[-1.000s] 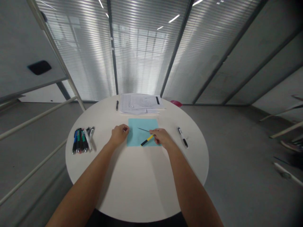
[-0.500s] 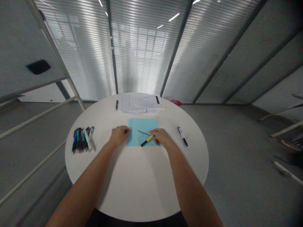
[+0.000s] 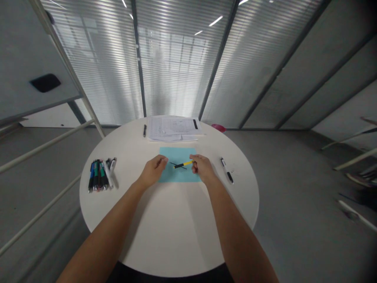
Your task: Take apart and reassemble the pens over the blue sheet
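A light blue sheet of paper [image 3: 178, 174] lies at the middle of a round white table [image 3: 165, 220]. My right hand [image 3: 202, 168] is closed on a yellow and black pen barrel [image 3: 183, 164], held level over the sheet and pointing left. My left hand [image 3: 153, 170] is pinched at the sheet's left edge; what it holds is too small to make out. A thin dark refill [image 3: 178, 165] lies on the sheet under the barrel, between the two hands.
A bundle of several pens [image 3: 100, 174] lies at the table's left. A black and white marker [image 3: 227, 170] lies at the right. A stack of printed papers [image 3: 173, 128] and a dark pen [image 3: 144, 130] sit at the far edge. A whiteboard stand rises at left.
My right hand lifted the yellow barrel and swung it level, pointing left over the thin refill. My left hand moved right, closer to the barrel's tip.
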Demonstrator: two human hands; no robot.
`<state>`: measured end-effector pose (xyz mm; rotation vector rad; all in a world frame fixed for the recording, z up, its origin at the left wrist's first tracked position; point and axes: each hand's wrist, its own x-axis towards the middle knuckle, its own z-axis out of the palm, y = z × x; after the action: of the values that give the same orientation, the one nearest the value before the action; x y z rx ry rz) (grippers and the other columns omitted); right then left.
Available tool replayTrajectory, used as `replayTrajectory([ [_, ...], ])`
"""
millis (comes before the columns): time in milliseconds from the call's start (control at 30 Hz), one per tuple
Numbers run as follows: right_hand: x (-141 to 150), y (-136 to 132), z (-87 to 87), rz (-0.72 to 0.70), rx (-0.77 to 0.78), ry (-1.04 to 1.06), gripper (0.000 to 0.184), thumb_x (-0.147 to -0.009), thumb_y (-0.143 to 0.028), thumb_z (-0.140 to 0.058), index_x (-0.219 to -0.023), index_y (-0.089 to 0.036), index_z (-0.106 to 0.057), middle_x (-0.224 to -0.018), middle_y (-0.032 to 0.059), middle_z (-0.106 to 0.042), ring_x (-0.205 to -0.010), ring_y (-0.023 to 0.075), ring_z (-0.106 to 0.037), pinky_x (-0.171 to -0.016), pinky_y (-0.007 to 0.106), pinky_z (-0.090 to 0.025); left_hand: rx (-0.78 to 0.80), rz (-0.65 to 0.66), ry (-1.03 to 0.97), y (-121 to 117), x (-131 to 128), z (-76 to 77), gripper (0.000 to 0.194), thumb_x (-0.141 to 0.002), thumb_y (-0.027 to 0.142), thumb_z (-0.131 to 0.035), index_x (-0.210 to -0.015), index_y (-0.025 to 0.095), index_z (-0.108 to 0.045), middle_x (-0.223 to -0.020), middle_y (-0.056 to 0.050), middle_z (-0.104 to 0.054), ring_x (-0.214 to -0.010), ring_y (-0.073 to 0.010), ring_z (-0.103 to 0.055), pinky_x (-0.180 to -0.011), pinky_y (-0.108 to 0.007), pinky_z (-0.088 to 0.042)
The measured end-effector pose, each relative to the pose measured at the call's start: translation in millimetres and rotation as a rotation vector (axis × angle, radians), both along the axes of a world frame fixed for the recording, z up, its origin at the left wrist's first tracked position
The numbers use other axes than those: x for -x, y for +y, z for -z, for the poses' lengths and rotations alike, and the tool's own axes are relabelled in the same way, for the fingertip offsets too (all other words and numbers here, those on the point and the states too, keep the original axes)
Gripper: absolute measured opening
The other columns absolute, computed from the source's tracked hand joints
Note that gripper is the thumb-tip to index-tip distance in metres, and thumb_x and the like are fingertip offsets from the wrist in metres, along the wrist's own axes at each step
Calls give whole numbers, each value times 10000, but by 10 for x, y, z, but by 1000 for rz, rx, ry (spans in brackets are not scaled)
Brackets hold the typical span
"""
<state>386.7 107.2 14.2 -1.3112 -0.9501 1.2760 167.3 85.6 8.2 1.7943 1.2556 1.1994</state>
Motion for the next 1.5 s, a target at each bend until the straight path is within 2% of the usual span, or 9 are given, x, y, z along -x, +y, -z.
replayTrajectory([
  [133, 15, 6, -23, 46, -112, -8, 266, -674, -401, -694, -704, -199, -524, -372, -106, -367, -282, 81, -389, -284, 191, -268, 48, 25, 54, 20, 3, 53, 257, -841, 423, -511, -917, 218, -647, -617, 6, -597, -539, -138, -512, -549, -251, -365],
  [267, 39, -16, -44, 43, -244, -202, 298, -709, -466, -674, -717, -199, -543, -359, -92, -403, -293, 84, -402, -311, 196, -272, -4, 45, 212, 42, 76, 78, 214, -807, 359, -558, -939, 234, -671, -632, -3, -632, -504, -134, -514, -528, -254, -345],
  [367, 58, -50, -70, 26, -288, -306, 337, -739, -520, -636, -700, -200, -538, -352, -80, -419, -301, 85, -391, -342, 203, -281, -31, 55, 336, 30, 100, 62, 208, -790, 327, -575, -950, 244, -678, -645, -11, -654, -542, -153, -556, -555, -261, -361],
  [600, 118, -128, -140, 54, -450, -606, 410, -782, -589, -550, -666, -195, -552, -489, -47, -465, -464, 105, -434, -481, 226, -336, 115, 56, 654, -33, 68, -23, 309, -817, 371, -527, -1098, 275, -615, -823, -15, -701, -727, -184, -629, -637, -264, -409],
  [733, 186, -196, -156, 40, -547, -737, 395, -833, -564, -503, -696, -198, -560, -574, -34, -514, -538, 109, -462, -551, 223, -354, 134, 61, 719, -54, 46, -70, 328, -827, 395, -509, -1113, 274, -614, -859, -23, -707, -776, -195, -637, -652, -268, -425],
  [900, 237, -271, -173, -1, -598, -845, 356, -874, -529, -477, -752, -208, -572, -634, -29, -570, -577, 111, -504, -587, 216, -355, 123, 58, 739, -59, 31, -89, 304, -821, 368, -517, -1085, 282, -640, -907, -23, -710, -816, -203, -645, -689, -276, -452],
  [1100, 269, -300, -190, 18, -591, -888, 352, -883, -523, -470, -767, -209, -578, -617, -33, -561, -563, 110, -502, -578, 214, -345, 103, 70, 739, -49, 48, -66, 282, -820, 359, -512, -1048, 278, -657, -953, -29, -705, -835, -198, -639, -722, -273, -455],
  [1400, 209, -267, -290, 293, -580, -677, 398, -875, -541, -465, -704, -187, -528, -586, -39, -494, -556, 101, -464, -562, 211, -362, 87, 79, 722, -38, 52, -37, 284, -818, 356, -512, -1051, 273, -652, -944, -27, -699, -834, -202, -634, -716, -285, -460],
  [1500, 148, -215, -238, 323, -506, -620, 372, -879, -540, -444, -812, -189, -547, -625, -35, -536, -519, 101, -496, -539, 216, -385, 64, 89, 705, -26, 64, -17, 274, -821, 343, -503, -1034, 265, -657, -943, -31, -696, -836, -197, -629, -724, -282, -457],
])
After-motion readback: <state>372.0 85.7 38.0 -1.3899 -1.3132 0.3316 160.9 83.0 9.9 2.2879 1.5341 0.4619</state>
